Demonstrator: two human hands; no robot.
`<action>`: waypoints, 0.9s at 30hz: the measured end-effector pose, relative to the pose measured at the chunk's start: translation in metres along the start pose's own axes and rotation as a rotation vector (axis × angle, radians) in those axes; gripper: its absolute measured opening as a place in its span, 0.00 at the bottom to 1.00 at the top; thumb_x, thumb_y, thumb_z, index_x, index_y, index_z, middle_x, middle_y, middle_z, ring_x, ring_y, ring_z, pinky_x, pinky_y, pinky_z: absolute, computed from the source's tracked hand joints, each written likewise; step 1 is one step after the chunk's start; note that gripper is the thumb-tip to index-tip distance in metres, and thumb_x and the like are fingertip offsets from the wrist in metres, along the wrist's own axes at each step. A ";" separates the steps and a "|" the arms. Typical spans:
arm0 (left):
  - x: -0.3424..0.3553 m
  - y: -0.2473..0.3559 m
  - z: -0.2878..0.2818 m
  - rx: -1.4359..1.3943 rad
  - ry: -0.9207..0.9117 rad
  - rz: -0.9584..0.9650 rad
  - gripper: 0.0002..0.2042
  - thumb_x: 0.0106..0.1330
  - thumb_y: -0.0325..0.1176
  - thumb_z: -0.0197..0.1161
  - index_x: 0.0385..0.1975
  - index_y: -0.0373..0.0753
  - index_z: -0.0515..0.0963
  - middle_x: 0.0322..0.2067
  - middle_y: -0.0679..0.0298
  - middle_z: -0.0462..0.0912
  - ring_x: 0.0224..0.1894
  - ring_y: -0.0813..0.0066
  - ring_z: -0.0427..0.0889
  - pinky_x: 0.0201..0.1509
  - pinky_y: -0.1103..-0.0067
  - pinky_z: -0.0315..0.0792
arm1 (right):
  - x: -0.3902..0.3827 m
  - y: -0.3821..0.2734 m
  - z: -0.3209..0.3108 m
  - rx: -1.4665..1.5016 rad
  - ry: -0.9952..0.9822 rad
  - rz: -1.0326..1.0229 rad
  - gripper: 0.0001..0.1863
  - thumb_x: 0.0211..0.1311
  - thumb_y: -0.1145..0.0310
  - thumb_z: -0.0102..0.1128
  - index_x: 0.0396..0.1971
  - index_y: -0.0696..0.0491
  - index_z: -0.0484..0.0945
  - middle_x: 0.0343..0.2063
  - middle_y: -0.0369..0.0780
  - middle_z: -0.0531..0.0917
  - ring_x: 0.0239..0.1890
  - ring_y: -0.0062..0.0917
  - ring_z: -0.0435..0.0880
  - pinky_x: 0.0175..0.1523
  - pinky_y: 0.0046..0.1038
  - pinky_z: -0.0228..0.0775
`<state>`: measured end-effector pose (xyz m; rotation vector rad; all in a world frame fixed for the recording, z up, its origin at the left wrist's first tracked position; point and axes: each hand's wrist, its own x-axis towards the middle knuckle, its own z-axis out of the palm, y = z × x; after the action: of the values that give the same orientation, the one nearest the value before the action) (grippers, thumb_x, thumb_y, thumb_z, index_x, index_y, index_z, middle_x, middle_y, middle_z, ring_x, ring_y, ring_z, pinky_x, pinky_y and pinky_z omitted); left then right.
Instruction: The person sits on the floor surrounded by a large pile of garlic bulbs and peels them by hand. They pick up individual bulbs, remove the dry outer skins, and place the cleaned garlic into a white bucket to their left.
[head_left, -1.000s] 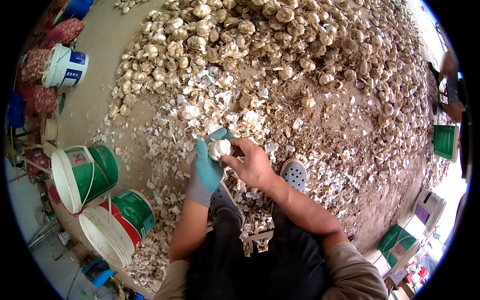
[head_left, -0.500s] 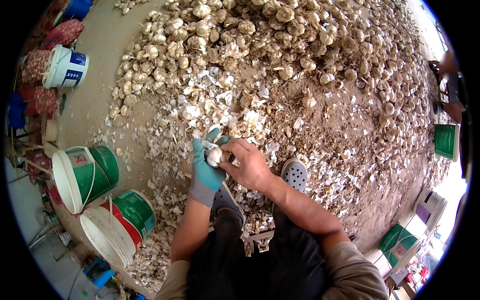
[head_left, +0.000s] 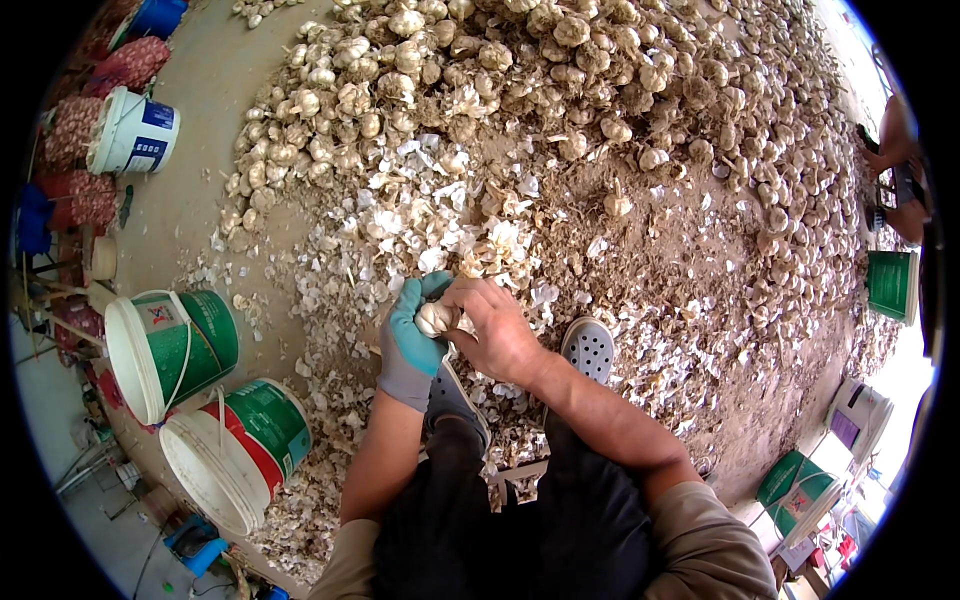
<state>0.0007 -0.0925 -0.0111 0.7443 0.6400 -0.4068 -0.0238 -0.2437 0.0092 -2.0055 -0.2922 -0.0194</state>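
Note:
A whitish garlic bulb (head_left: 434, 318) is held between my two hands, above the peel-strewn floor in front of my feet. My left hand (head_left: 408, 330), in a green and grey glove, cups it from the left with the fingers curled round. Bare, my right hand (head_left: 494, 330) pinches the bulb's right side between thumb and fingers. The fingers partly hide the bulb's far side. Loose white garlic skins (head_left: 430, 215) lie in a thick layer just beyond my hands.
A large heap of garlic bulbs (head_left: 600, 60) spreads across the far side. Two green-and-white buckets (head_left: 205, 335) (head_left: 270, 425) stand at left, a white bucket (head_left: 140, 130) behind them. Red mesh sacks (head_left: 75, 130) line the left edge. Another person's arm (head_left: 898, 135) shows at far right, near a green bucket (head_left: 890, 285).
My gloved left hand has closed further round the bulb, its thumb and fingers drawn in. The bulb has turned slightly. At far right the other person's arm has moved.

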 end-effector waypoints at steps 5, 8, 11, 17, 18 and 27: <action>-0.017 0.000 0.047 -0.048 0.037 0.122 0.22 0.74 0.47 0.53 0.50 0.32 0.77 0.39 0.60 0.82 0.40 0.74 0.79 0.47 0.78 0.74 | -0.003 0.006 -0.002 0.125 0.081 0.135 0.25 0.48 0.79 0.67 0.49 0.54 0.71 0.45 0.46 0.77 0.49 0.43 0.76 0.55 0.39 0.71; -0.013 -0.014 0.013 0.417 -0.164 0.234 0.19 0.72 0.44 0.56 0.47 0.31 0.79 0.32 0.67 0.78 0.33 0.80 0.73 0.41 0.83 0.69 | -0.004 0.008 0.004 0.115 0.018 0.126 0.27 0.49 0.80 0.67 0.51 0.56 0.69 0.43 0.46 0.77 0.48 0.42 0.78 0.55 0.38 0.72; 0.001 -0.008 -0.026 0.149 -0.268 0.104 0.15 0.71 0.39 0.54 0.40 0.33 0.81 0.30 0.68 0.76 0.32 0.80 0.72 0.39 0.81 0.68 | 0.005 -0.002 0.004 0.111 0.002 0.007 0.27 0.51 0.80 0.65 0.52 0.55 0.69 0.42 0.45 0.77 0.47 0.40 0.77 0.56 0.39 0.71; 0.000 -0.010 -0.016 0.044 0.011 -0.023 0.17 0.73 0.40 0.50 0.45 0.34 0.79 0.31 0.63 0.82 0.34 0.72 0.79 0.42 0.75 0.76 | 0.002 0.011 -0.012 0.220 -0.170 -0.044 0.22 0.56 0.76 0.64 0.52 0.55 0.73 0.42 0.43 0.79 0.41 0.35 0.80 0.49 0.38 0.74; -0.002 -0.005 -0.023 -0.018 0.040 -0.050 0.18 0.73 0.43 0.50 0.46 0.34 0.79 0.30 0.64 0.82 0.32 0.71 0.80 0.41 0.73 0.77 | 0.004 0.021 -0.016 0.187 -0.172 0.092 0.21 0.58 0.74 0.64 0.53 0.55 0.73 0.43 0.43 0.80 0.40 0.34 0.81 0.47 0.36 0.76; -0.006 -0.016 -0.003 0.246 -0.249 -0.145 0.27 0.72 0.51 0.53 0.59 0.33 0.72 0.30 0.64 0.81 0.29 0.70 0.81 0.37 0.67 0.80 | 0.030 0.186 -0.150 -0.562 0.289 1.115 0.15 0.71 0.59 0.56 0.48 0.52 0.81 0.42 0.48 0.79 0.37 0.30 0.77 0.40 0.30 0.77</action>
<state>-0.0144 -0.1003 -0.0169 0.8665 0.4134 -0.7094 0.0619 -0.4474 -0.0856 -2.4121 1.1374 0.3409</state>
